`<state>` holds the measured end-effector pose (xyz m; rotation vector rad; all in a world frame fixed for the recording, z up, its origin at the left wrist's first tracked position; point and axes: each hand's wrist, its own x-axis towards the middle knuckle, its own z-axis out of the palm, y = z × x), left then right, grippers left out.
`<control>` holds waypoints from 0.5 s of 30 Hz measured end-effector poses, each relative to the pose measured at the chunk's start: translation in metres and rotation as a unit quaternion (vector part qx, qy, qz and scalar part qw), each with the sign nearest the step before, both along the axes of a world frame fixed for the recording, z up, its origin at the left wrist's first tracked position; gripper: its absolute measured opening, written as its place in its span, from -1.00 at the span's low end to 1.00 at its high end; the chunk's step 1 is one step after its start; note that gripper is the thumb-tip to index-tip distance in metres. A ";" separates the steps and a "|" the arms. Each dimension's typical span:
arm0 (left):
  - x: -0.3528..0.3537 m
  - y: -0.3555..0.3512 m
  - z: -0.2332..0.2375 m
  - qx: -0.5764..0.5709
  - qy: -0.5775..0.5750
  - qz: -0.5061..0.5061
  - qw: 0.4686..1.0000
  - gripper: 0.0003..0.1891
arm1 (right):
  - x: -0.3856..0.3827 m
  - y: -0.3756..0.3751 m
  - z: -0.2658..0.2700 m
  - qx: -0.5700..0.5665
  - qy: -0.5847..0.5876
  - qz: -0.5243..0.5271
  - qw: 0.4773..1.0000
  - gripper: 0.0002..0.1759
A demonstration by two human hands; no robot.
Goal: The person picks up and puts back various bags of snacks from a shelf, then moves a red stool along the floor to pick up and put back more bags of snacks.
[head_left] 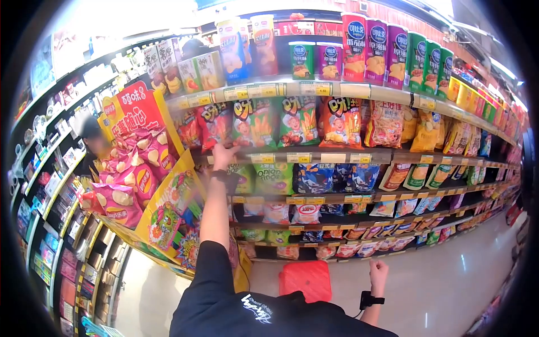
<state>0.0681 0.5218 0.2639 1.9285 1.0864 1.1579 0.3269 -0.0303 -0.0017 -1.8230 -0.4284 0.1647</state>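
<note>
My left arm stretches forward to the snack shelf. My left hand (224,156) is at the shelf's front edge with its fingers apart, right at the lower edge of a red bag of chips (215,124). Just right of it stands a green chip bag (252,126) with a cartoon chef on it. Further along the same row are another green bag (298,121) and an orange-red bag (341,122). Low on the right, away from the shelves, my right hand (379,273) is curled into a fist with nothing seen in it; a black band sits on that wrist.
A yellow display bin (168,210) holding pink chip bags (132,174) stands close on the left. Canisters of chips (353,48) line the top shelf. A red stool-like object (306,281) is on the floor before me. Behind the bin, a person (95,140) is partly visible.
</note>
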 end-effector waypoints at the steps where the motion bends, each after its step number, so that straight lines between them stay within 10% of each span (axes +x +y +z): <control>1: -0.002 0.000 0.002 -0.007 -0.016 -0.011 1.000 -0.39 | -0.001 -0.002 0.006 0.004 -0.005 -0.001 1.000 -0.64; 15: -0.006 -0.043 0.014 -0.073 -0.231 -0.019 0.970 -0.61 | -0.015 0.008 0.004 0.042 0.072 0.017 0.996 -0.62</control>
